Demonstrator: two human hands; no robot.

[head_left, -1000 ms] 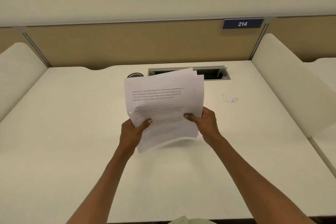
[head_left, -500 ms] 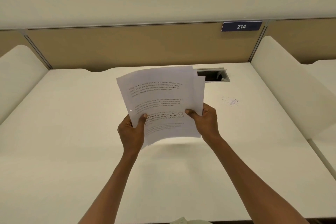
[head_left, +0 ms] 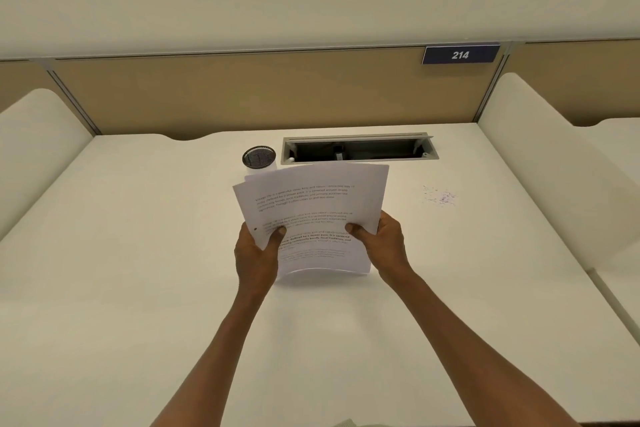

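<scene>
Desk [head_left: 138, 288] layout
Printed sheets [head_left: 311, 204] over its middle; mesh cup [head_left: 259, 157] just behind them, cable hatch [head_left: 358, 149] right of the cup, pen marks [head_left: 440, 197] right of the sheets.

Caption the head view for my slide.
Left hand and right hand hold printed sheets over the white desk.

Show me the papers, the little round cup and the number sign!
papers [head_left: 311, 204], head view, middle of the top sheet.
cup [head_left: 259, 157], head view, its dark mesh top.
number sign [head_left: 460, 54], head view, on the digits.
</scene>
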